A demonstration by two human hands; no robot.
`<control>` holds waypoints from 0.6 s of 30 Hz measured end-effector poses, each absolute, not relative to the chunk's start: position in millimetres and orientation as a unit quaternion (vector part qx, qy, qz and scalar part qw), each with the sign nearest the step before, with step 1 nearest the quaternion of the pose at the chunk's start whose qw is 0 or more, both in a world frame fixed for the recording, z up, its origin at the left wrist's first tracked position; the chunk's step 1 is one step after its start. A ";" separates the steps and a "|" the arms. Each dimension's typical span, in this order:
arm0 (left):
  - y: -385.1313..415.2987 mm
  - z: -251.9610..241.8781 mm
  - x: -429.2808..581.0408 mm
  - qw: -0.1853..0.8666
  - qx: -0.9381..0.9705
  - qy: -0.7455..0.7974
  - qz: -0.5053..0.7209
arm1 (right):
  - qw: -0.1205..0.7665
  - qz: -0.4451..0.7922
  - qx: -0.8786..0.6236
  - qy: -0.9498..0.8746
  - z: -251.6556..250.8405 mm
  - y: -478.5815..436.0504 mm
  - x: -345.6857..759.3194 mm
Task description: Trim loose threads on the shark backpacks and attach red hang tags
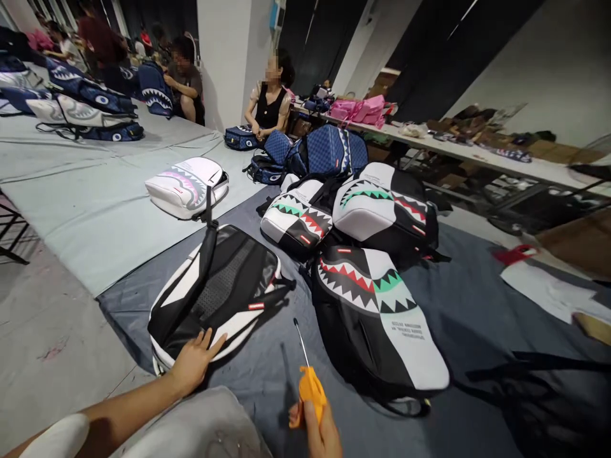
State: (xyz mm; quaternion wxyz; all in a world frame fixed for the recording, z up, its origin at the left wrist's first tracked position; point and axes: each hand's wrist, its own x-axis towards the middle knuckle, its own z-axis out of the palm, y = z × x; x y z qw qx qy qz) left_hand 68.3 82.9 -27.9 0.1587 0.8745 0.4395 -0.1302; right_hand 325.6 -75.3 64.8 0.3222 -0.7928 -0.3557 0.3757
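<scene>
My left hand (pixel 195 364) lies flat with fingers spread on the near edge of a black and white backpack (pixel 224 280), whose mesh back panel and straps face up. In my right hand (pixel 319 423) is an orange long-necked lighter (pixel 311 385), its thin metal neck pointing up and away, with a dark tip. I cannot make out a flame. The tip is apart from the bags, between that backpack and a black and white backpack with a red and green shark mouth (pixel 372 312) on the right.
Two more shark-mouth backpacks (pixel 298 213) (pixel 382 197) lie behind, with blue checked bags (pixel 329 149) beyond them. A white and pink backpack (pixel 188 184) sits at left on the pale cloth. Loose black straps (pixel 525 375) lie at right. Co-workers sit farther back.
</scene>
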 end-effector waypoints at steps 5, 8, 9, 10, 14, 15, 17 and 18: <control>22.1 17.5 74.7 0.243 0.895 0.370 -0.053 | 0.334 0.424 -0.739 -0.403 58.3 -62.3 333.7; 23.5 37.0 83.2 0.124 0.870 0.471 0.080 | 0.349 0.473 -0.714 -0.380 61.4 -60.7 339.8; 28.3 37.1 85.0 0.085 0.843 0.521 0.103 | 0.353 0.489 -0.707 -0.370 64.5 -61.7 340.9; 34.3 34.1 86.6 0.065 0.816 0.566 0.103 | 0.350 0.498 -0.704 -0.364 68.9 -62.8 341.7; 60.4 8.9 95.9 0.086 0.791 0.602 0.066 | 0.276 0.477 -0.733 -0.398 97.3 -51.7 347.9; 65.9 3.8 98.5 0.100 0.797 0.591 0.075 | 0.248 0.461 -0.744 -0.416 105.4 -41.6 351.8; 75.8 -1.9 101.2 0.167 0.791 0.576 0.118 | 0.185 0.408 -0.770 -0.454 120.4 -11.9 362.0; 80.7 -2.9 100.3 0.209 0.780 0.573 0.138 | 0.151 0.372 -0.788 -0.466 126.5 6.2 367.2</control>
